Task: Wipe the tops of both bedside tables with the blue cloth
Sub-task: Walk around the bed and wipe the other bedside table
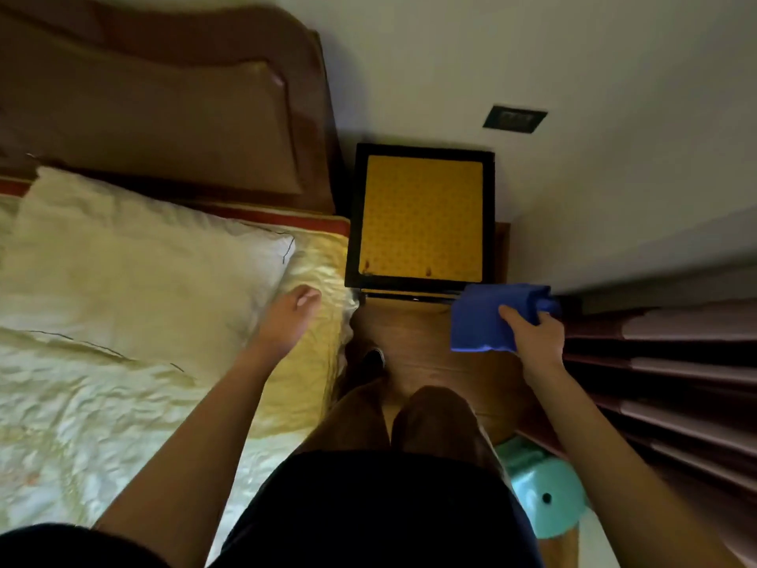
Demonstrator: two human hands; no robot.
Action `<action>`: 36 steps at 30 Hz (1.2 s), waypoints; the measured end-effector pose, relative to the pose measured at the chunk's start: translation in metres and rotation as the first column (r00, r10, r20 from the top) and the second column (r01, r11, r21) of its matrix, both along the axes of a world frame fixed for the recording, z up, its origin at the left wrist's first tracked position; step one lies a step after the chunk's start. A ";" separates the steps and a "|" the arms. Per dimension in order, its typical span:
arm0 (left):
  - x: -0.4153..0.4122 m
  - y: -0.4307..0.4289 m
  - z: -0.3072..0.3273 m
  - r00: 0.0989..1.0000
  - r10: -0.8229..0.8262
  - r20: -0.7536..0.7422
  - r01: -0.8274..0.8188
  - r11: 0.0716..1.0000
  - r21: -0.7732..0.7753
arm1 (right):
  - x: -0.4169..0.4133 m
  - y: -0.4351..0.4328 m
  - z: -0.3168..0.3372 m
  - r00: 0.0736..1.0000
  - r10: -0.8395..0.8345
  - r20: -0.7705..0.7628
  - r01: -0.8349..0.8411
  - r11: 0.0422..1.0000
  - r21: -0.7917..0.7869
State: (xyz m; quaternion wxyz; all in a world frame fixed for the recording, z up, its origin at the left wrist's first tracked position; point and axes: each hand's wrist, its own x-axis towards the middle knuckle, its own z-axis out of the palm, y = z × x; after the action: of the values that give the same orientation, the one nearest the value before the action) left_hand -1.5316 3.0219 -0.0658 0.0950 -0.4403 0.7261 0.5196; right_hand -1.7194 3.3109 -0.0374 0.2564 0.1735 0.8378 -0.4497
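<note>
A bedside table (422, 219) with a yellow patterned top and a black frame stands against the wall, between the bed and the window side. My right hand (536, 338) grips a folded blue cloth (487, 317) in the air just in front of the table's near right corner, apart from its top. My left hand (291, 317) hovers over the bed's edge left of the table, blurred, fingers loosely apart and holding nothing. Only one bedside table is in view.
The bed (123, 362) with a cream pillow (143, 272) and a brown headboard (164, 108) fills the left. Slatted shutters (676, 362) line the right. A mint plastic stool (545, 494) stands behind my legs. A wall socket (514, 118) sits above the table. Narrow wooden floor (418, 354) lies between.
</note>
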 end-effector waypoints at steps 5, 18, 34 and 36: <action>-0.078 -0.046 -0.045 1.000 -0.030 0.002 0.030 0.999 -0.040 | -0.054 -0.070 -0.025 0.999 0.006 -0.054 -0.014 0.988 -0.156; -0.146 -0.030 -0.226 0.985 0.142 0.100 -0.136 0.989 -0.066 | -0.079 -0.079 -0.212 0.975 -0.124 0.184 0.156 0.973 -0.170; -0.160 -0.027 -0.268 0.979 0.196 -0.054 -0.203 0.952 -0.228 | -0.112 -0.129 -0.286 0.348 0.918 -0.190 -0.543 0.363 0.758; -0.159 -0.028 -0.270 0.979 0.194 -0.065 -0.204 0.949 -0.239 | -0.148 -0.143 -0.289 0.393 0.884 -0.253 -0.487 0.433 0.759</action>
State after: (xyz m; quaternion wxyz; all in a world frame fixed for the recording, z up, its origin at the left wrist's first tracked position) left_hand -1.6906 2.9934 -0.3359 -0.0277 -0.5088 0.7383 0.4418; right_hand -1.8673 3.1678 -0.3268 0.0679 -0.3060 0.9486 -0.0438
